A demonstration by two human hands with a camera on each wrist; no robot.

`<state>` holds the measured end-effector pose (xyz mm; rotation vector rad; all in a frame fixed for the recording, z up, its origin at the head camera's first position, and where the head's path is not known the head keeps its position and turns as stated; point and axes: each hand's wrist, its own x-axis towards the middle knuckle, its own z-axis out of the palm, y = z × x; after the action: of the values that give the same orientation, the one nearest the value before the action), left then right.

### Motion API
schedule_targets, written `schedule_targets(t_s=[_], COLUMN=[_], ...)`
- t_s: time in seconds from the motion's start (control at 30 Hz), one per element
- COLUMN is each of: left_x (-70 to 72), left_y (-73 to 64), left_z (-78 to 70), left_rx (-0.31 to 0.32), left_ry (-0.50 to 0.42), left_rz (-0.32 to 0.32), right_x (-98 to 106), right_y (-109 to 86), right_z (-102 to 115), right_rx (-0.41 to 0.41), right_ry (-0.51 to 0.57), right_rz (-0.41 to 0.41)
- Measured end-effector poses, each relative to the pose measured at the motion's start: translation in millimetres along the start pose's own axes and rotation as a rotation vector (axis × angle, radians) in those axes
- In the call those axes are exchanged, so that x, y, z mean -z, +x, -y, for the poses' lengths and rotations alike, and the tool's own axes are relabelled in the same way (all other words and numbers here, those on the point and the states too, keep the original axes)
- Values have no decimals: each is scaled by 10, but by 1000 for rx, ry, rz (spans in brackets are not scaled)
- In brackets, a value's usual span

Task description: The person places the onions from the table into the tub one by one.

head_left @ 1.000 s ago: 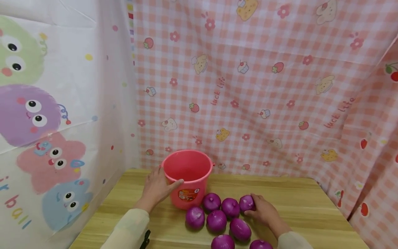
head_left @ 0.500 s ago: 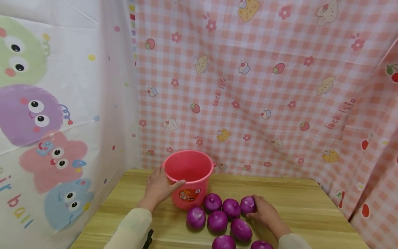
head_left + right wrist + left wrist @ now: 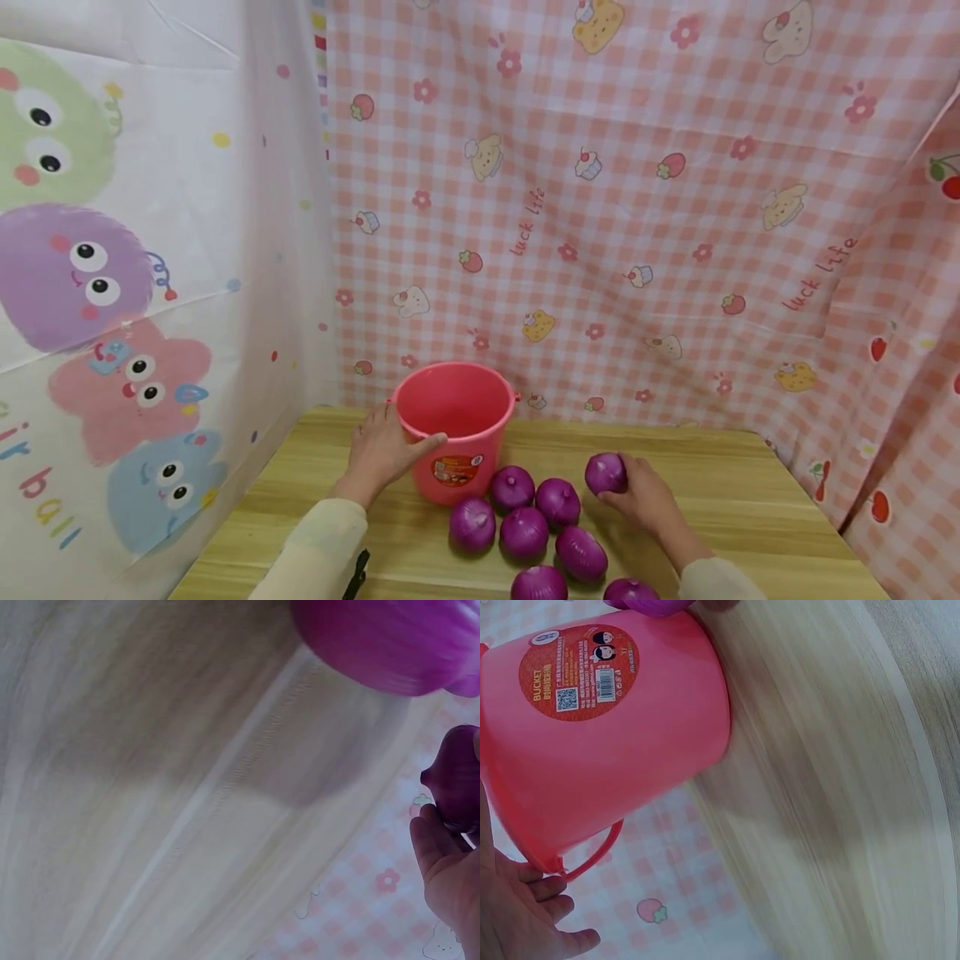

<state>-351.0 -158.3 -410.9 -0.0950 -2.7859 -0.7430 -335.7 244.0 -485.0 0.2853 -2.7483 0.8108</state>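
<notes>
My right hand (image 3: 651, 504) holds a red onion (image 3: 604, 473) above the table, right of the other onions; its fingers also show round this onion (image 3: 456, 780) in the right wrist view. My left hand (image 3: 382, 450) grips the upper left side of a pink bucket (image 3: 442, 462), thumb along the front near the rim. In the left wrist view its fingers curl by the bucket's handle joint, and the handle (image 3: 598, 859) hangs down. Several red onions (image 3: 523, 534) lie grouped in front and right of the bucket. The visible inside of the bucket shows no onion; its bottom is hidden.
A wood-grain table (image 3: 720, 475) carries everything. Behind it hangs a pink checked cloth (image 3: 600, 217), and a white cartoon-print cloth (image 3: 277, 250) hangs at the left. A small black object (image 3: 357, 573) shows beside the left sleeve.
My right hand has raised the far-right onion off the table, away from its neighbours and slightly right. My left hand and the bucket stay as they were.
</notes>
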Motion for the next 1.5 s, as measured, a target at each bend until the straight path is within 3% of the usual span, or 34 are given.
schedule_targets(t_s=[0.53,0.83,1.27,1.5], left_x=[-10,-7,-14,-18], left_y=[7,-8,3,16], left_z=[11,10,11,29], left_rx=[-13,-8,9,4], left_ry=[-2,-9,-41,-29], left_rz=[-2,-7,11,3], right_x=[134,151,95,1], right_y=[245,434,676,782], right_z=[364,680,1256,1516], right_rx=[-21,26,-21,-35], right_ry=[114,139,312,325], right_rz=[-87,-149,-148,-163])
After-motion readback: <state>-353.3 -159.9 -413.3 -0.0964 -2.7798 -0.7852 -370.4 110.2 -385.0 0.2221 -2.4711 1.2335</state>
